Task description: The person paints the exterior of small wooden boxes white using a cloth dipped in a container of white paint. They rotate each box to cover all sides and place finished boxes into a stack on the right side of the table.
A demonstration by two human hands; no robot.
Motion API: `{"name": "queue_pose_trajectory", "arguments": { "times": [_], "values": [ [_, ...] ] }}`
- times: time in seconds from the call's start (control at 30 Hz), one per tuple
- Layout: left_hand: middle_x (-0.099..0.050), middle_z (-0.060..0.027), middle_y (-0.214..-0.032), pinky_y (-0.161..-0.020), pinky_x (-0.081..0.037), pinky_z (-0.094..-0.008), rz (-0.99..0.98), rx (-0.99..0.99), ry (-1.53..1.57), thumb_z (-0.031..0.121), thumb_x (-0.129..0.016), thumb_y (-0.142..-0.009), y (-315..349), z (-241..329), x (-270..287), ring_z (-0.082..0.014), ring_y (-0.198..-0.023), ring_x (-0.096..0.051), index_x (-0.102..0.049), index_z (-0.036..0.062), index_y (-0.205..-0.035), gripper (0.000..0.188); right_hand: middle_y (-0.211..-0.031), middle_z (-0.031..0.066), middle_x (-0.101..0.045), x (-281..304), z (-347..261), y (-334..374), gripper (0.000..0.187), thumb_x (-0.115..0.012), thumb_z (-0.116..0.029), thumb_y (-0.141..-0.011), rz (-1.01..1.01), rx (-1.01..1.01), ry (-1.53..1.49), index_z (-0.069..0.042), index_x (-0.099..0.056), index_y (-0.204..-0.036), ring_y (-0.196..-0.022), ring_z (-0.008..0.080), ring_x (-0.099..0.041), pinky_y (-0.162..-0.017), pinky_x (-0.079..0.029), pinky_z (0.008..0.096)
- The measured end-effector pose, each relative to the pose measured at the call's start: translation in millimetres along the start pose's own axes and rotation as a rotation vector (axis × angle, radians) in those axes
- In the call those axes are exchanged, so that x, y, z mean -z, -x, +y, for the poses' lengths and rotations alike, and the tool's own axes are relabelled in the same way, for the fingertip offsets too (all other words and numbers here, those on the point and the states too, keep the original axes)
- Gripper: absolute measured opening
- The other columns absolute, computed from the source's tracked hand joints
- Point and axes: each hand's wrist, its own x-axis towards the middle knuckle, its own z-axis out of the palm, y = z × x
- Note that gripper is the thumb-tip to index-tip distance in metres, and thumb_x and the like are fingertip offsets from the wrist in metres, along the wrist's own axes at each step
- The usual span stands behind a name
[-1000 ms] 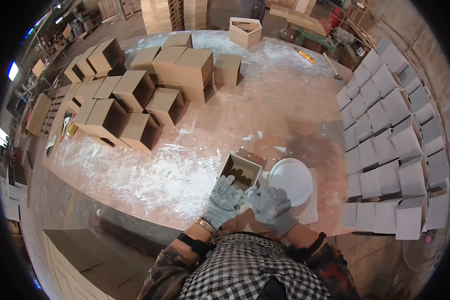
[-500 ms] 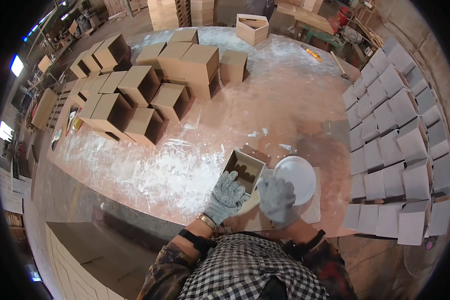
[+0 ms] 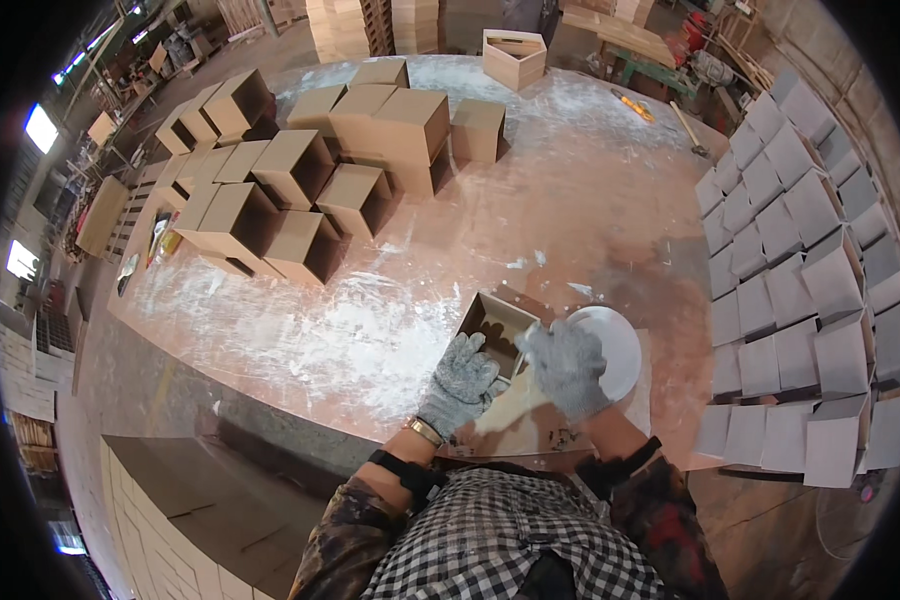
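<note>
A small open brown box (image 3: pixel 492 322) stands at the near middle of the worktable, its hollow side showing. My left hand (image 3: pixel 458 382), in a grey knit glove, is closed around the box's near left wall. At the box's right edge, my right hand (image 3: pixel 567 368), gloved the same way, has its fingers curled together. Whatever those fingers pinch, if anything, is hidden. Just behind the right hand sits a round white tub (image 3: pixel 620 352), partly covered by the glove. Under the hands lies a pale flat sheet (image 3: pixel 520 432).
Several brown open boxes (image 3: pixel 400 125) are stacked at the far left of the white-smeared table (image 3: pixel 310 350). Rows of pale grey boxes (image 3: pixel 785 290) stand along the right. At the far side are a hexagonal wooden box (image 3: pixel 515 65), a hammer (image 3: pixel 690 130) and a yellow-orange tool (image 3: pixel 634 107).
My right hand has shifted up and slightly left against the box's right edge. My left hand keeps hold of the box. The whole view has moved slightly.
</note>
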Motion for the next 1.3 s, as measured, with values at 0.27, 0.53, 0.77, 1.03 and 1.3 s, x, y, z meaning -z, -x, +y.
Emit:
{"name": "queue_pose_trajectory", "arguments": {
  "times": [0.27, 0.53, 0.77, 1.03, 1.3],
  "values": [
    [-0.062, -0.0096, -0.097, -0.11, -0.031, -0.0523, -0.033, 0.016, 0.01, 0.03, -0.067, -0.08, 5.3, -2.4, 2.9, -0.0335, -0.121, -0.05, -0.06, 0.0087, -0.093, 0.026, -0.083, 0.0088, -0.055, 29.1, -43.3, 14.3, 0.016, -0.059, -0.021, -0.08, -0.267, -0.055, 0.053, -0.016, -0.063, -0.094, -0.074, 0.0283, -0.057, -0.062, -0.042, 0.0451],
    [-0.061, -0.0119, -0.099, -0.111, -0.03, -0.0532, -0.102, 0.005, -0.012, 0.036, -0.064, -0.083, 7.6, -4.2, -1.0, -0.0349, -0.123, -0.048, -0.061, 0.0079, -0.093, 0.03, -0.081, 0.0098, -0.054, 7.6, -27.7, -2.5, 0.017, -0.056, -0.021, -0.082, -0.112, -0.122, 0.019, -0.009, -0.061, -0.093, -0.072, 0.0267, -0.055, -0.06, -0.041, 0.0435],
    [-0.058, -0.0136, -0.091, -0.105, -0.035, -0.0559, 0.036, -0.093, 0.013, 0.03, -0.065, -0.081, 10.8, -11.7, -1.9, -0.037, -0.114, -0.051, -0.06, 0.0108, -0.082, 0.02, -0.087, 0.0043, -0.065, 34.4, -61.9, 3.2, 0.018, -0.06, -0.024, -0.072, -0.438, -0.134, -0.032, -0.018, -0.067, -0.088, -0.08, 0.026, -0.066, -0.06, -0.046, 0.0474],
    [-0.06, -0.0131, -0.089, -0.098, -0.037, -0.0582, 0.093, -0.148, 0.088, 0.035, -0.058, -0.084, 7.2, -21.9, -16.7, -0.0367, -0.109, -0.053, -0.061, 0.01, -0.085, 0.026, -0.079, 0.0116, -0.065, -3.8, -12.3, -43.2, 0.019, -0.061, -0.03, -0.077, -0.223, -0.356, 0.075, -0.013, -0.071, -0.075, -0.075, 0.0293, -0.065, -0.059, -0.048, 0.0456],
    [-0.058, -0.015, -0.095, -0.103, -0.037, -0.0588, 0.271, -0.185, 0.03, 0.03, -0.062, -0.076, 8.4, -19.4, -52.3, -0.0379, -0.115, -0.05, -0.06, 0.007, -0.095, 0.03, -0.088, 0.0169, -0.065, 35.0, -81.8, 0.2, 0.03, -0.06, -0.026, -0.079, -0.034, -0.647, 0.004, -0.008, -0.064, -0.102, -0.08, 0.0337, -0.066, -0.064, -0.052, 0.0467]
  ]
}}
